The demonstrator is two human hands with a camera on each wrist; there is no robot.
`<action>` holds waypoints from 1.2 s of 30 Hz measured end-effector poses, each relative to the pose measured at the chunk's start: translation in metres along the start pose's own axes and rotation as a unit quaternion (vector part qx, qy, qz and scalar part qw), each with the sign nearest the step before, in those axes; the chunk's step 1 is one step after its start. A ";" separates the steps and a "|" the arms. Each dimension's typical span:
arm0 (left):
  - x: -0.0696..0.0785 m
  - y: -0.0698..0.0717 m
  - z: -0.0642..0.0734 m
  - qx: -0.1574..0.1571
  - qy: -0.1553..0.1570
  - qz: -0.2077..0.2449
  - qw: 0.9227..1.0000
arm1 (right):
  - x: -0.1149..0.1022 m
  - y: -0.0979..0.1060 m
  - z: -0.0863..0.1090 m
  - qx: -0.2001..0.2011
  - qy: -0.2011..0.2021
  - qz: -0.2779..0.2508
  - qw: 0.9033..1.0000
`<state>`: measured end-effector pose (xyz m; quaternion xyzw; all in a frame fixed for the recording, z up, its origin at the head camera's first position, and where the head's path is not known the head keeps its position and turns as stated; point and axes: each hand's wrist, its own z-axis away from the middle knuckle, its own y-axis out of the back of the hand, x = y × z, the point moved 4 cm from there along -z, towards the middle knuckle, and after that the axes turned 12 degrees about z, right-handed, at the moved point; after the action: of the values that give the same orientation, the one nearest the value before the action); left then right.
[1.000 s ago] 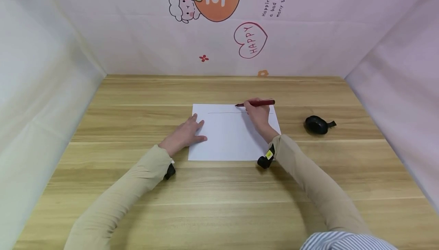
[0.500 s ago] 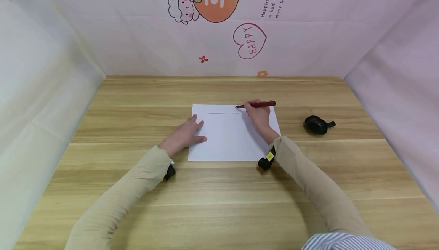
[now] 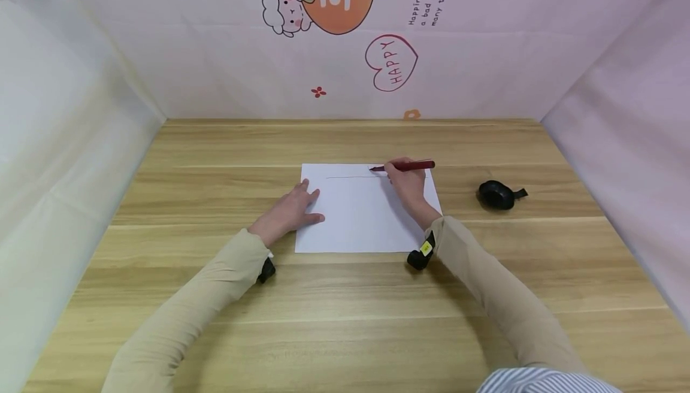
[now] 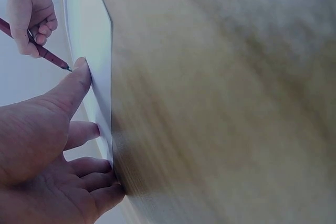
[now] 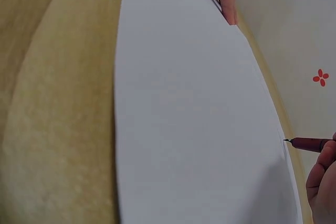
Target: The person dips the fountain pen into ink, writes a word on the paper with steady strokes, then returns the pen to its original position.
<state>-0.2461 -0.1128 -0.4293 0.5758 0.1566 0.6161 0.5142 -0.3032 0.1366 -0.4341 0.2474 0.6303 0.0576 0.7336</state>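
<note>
White paper (image 3: 356, 219) lies flat on the wooden table, with a thin dark line running across its upper part. My left hand (image 3: 293, 210) rests on the paper's left edge, fingers spread and extended. In my right hand (image 3: 408, 184) a dark red pen (image 3: 417, 165) is pinched, its tip at the paper near the top edge, above the line. The left wrist view shows the same pen (image 4: 50, 56) beyond my left thumb. At the right side of the right wrist view, the pen's dark tip meets the paper (image 5: 194, 93) near its far edge.
A black rounded object (image 3: 496, 195) with a short tab lies to the right of the paper on the wooden table (image 3: 345, 327). Printed white cloth (image 3: 226, 63) hangs behind the table, and plain cloth walls stand at both sides.
The pen tip has shifted slightly downward toward the line, leaving a short faint mark near the top edge. My right hand moved down with it; my left hand stays in place.
</note>
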 end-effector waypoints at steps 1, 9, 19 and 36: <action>0.000 0.000 0.000 0.000 -0.001 -0.001 1.000 | 0.000 0.000 0.000 0.000 0.000 0.002 1.000; 0.002 0.002 0.001 0.004 -0.007 -0.006 1.000 | 0.000 0.001 0.002 0.000 0.010 0.008 1.000; 0.002 0.001 0.002 0.002 -0.005 0.000 1.000 | 0.004 0.003 0.006 -0.002 -0.008 0.007 1.000; 0.005 0.001 0.004 0.000 -0.023 -0.009 1.000 | 0.007 0.008 0.009 -0.008 -0.006 0.014 1.000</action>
<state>-0.2418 -0.1109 -0.4241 0.5883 0.1496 0.5978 0.5237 -0.2911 0.1435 -0.4367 0.2507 0.6218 0.0718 0.7385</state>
